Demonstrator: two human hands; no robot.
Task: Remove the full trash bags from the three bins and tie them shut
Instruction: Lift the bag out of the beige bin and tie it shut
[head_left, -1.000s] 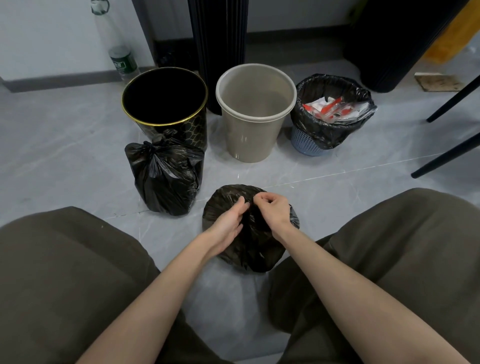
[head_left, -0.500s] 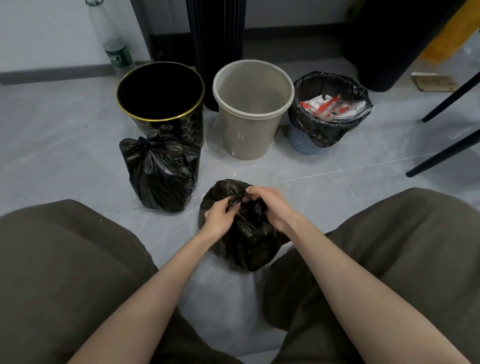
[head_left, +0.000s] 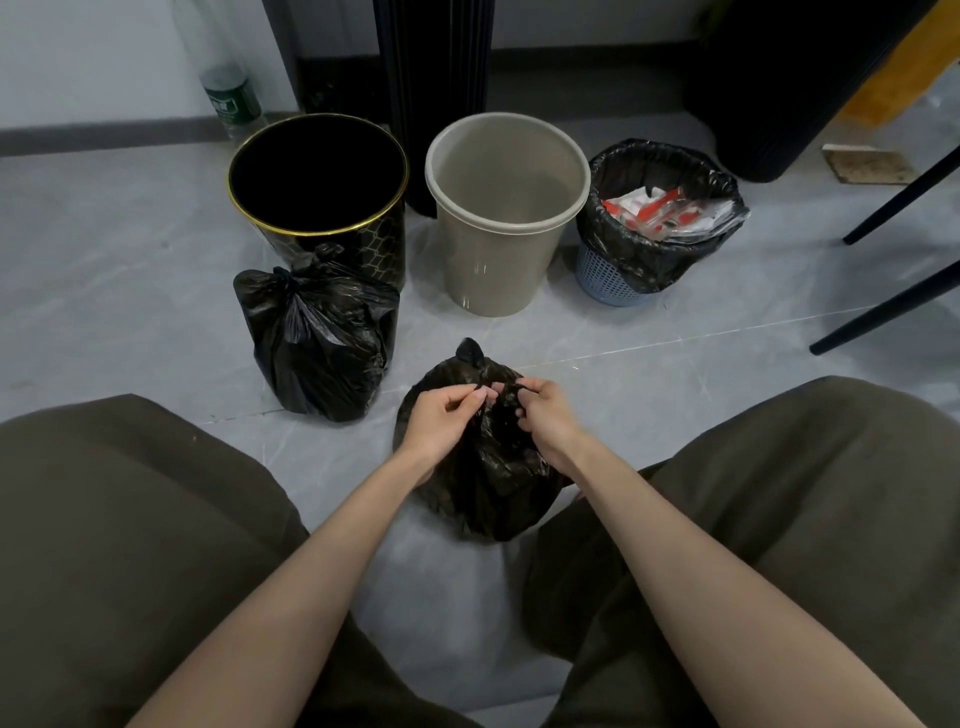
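Observation:
A black trash bag (head_left: 483, 488) stands on the floor between my knees. My left hand (head_left: 441, 421) and my right hand (head_left: 545, 415) each pinch a strip of its gathered top, and one loose end sticks up behind them. A second black bag (head_left: 317, 343), knotted at the top, stands in front of the black bin with a gold rim (head_left: 317, 208), which looks empty. The beige bin (head_left: 506, 218) in the middle holds nothing. The small blue basket bin (head_left: 610, 275) on the right has a black liner (head_left: 654, 208) holding red and white wrappers.
My two knees in dark olive trousers fill the lower corners. A clear bottle (head_left: 231, 93) stands by the wall behind the black bin. A black ribbed column (head_left: 434, 78) rises behind the bins. Black chair legs (head_left: 893, 296) cross the right side.
My hands have drawn slightly apart on the bag's top, pulling the two strips, and one end now pokes up behind them. The view has shifted a little.

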